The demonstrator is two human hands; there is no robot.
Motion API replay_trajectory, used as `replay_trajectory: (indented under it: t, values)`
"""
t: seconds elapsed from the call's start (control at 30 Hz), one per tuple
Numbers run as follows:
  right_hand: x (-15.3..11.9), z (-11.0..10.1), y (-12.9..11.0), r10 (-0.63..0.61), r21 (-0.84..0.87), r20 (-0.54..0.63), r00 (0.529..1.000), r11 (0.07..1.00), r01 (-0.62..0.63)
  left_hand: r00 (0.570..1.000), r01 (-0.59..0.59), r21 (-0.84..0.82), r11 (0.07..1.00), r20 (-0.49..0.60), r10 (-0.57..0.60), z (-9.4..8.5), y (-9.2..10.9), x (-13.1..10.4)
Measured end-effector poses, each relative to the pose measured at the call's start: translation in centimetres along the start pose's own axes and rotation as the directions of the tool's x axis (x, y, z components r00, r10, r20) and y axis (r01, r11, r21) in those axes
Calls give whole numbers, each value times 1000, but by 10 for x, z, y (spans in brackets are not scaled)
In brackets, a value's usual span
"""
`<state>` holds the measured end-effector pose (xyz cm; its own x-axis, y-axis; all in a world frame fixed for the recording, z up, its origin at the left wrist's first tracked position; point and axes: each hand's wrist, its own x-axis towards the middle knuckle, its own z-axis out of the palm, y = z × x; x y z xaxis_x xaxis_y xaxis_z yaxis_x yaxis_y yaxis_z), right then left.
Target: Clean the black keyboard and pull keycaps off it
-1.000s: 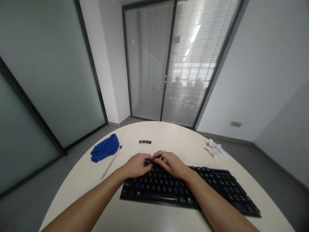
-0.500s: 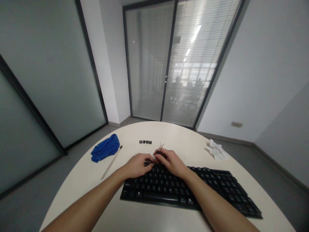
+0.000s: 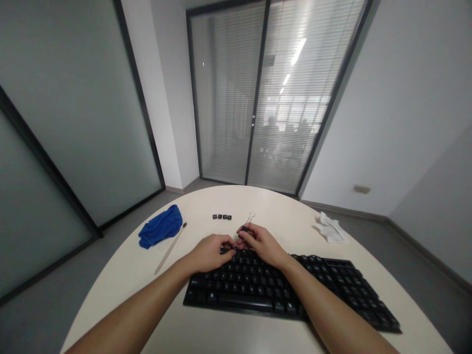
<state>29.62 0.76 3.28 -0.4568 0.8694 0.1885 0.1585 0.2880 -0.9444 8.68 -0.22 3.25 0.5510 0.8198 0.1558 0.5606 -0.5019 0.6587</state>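
Note:
A black keyboard [image 3: 245, 301] lies across the near side of the table. My left hand [image 3: 213, 251] grips its far left edge, the thumb on the top keys and the curled fingers behind. Beside it, over the top row, my right hand [image 3: 263, 244] is closed around a keycap puller [image 3: 244, 228] with a dark handle. The puller's two thin wire prongs point up and away from me. My fingertips nearly meet, and whatever lies between them is hidden. Several loose black keycaps [image 3: 222, 217] sit in a short row beyond my hands.
On the left of the round pale table [image 3: 121, 290] lie a crumpled blue cloth [image 3: 161, 227] and a slim brush [image 3: 170, 250] with a dark head. A crumpled white tissue [image 3: 331, 229] rests near the right edge.
My right hand has tilted the keycap puller slightly, so its wire prongs lean further right. The left hand has hardly moved, and the loose keycaps stay in place.

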Motion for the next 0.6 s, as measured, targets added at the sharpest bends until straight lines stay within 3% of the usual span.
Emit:
replay_trajectory:
  t: [0.23,0.6]
  values:
    - [-5,-1,-11,-84,-65,36,996,994,86,1000,6,-21,1000,2,-6,-1,6,1]
    - [-3,0,-4,-29,-63,0,1000,998,29,999,-27,-104,994,-35,24,0,4,0]
